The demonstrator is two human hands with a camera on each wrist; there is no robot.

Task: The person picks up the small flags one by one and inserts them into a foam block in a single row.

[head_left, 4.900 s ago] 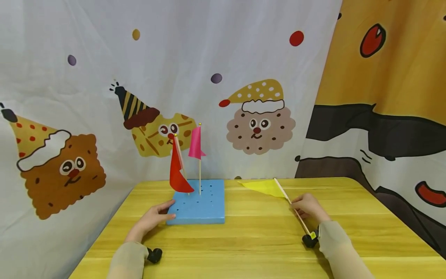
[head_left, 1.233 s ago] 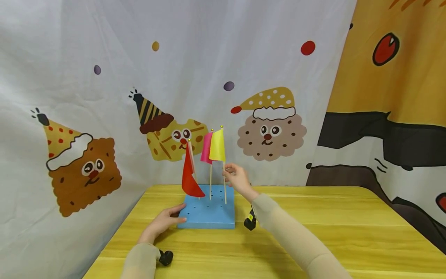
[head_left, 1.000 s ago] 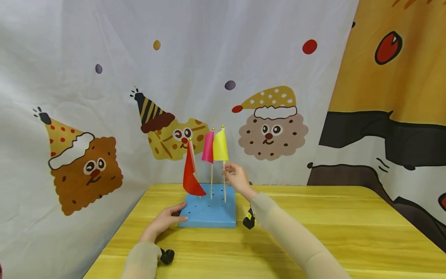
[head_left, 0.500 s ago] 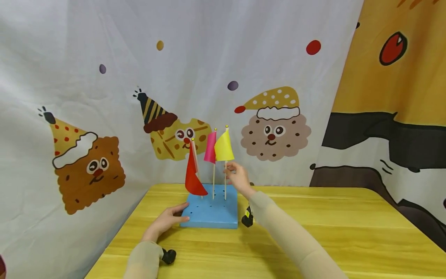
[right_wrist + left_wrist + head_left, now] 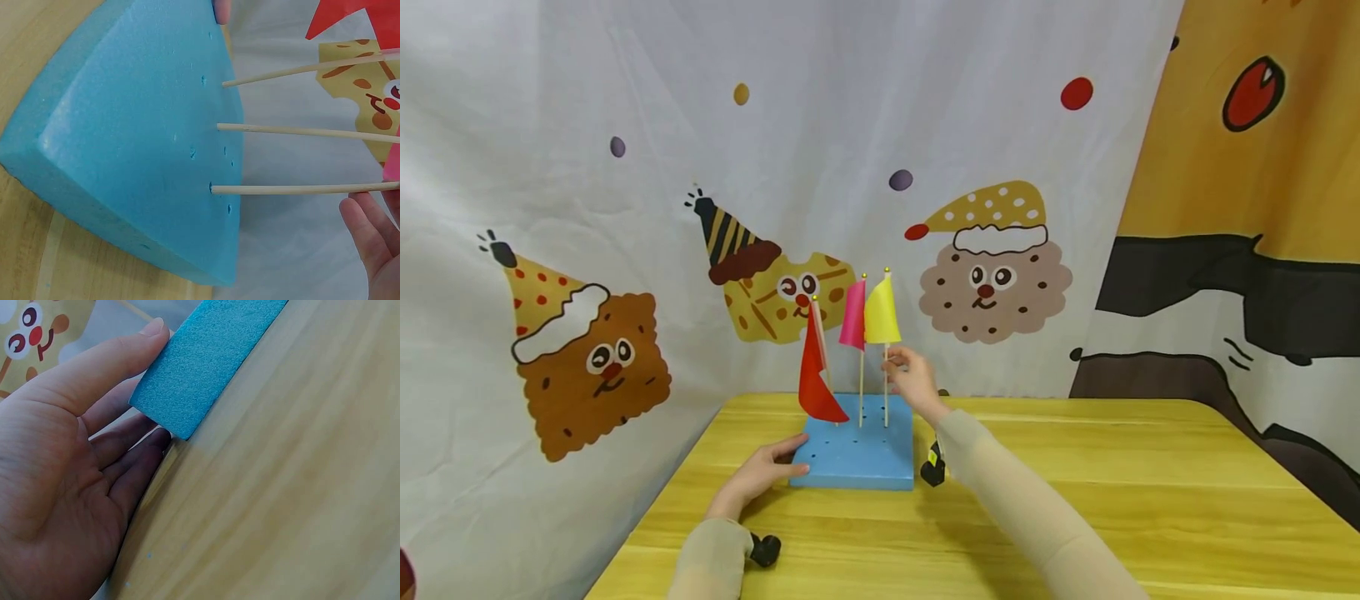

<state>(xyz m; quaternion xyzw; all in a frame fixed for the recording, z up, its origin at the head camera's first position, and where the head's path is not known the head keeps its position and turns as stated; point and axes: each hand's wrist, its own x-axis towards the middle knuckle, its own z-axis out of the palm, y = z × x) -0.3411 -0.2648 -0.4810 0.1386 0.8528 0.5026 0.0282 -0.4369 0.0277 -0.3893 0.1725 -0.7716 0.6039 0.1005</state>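
A blue foam block (image 5: 850,463) with small holes in its top lies on the table. A red triangular flag (image 5: 817,385) and a pink flag (image 5: 853,317) stand in it on thin wooden sticks, the red one leaning. My right hand (image 5: 913,383) pinches the stick of a yellow flag (image 5: 882,313) below the cloth. In the right wrist view the foot of that stick (image 5: 300,189) meets a hole; the pinching fingertips are partly cut off. At the block's left side my left hand (image 5: 758,475) rests with thumb and fingers extended, the thumb (image 5: 134,350) touching its edge.
The light wooden table (image 5: 1075,483) stretches out to the right of the block. Behind it hangs a white cloth (image 5: 820,108) printed with cartoon biscuits. A black wrist camera (image 5: 933,467) sits by the block's right edge.
About five seconds ago my right hand held the yellow flag slanted over the table at right; it now stands upright at the block. Over the last second its stick's foot has shifted slightly backward.
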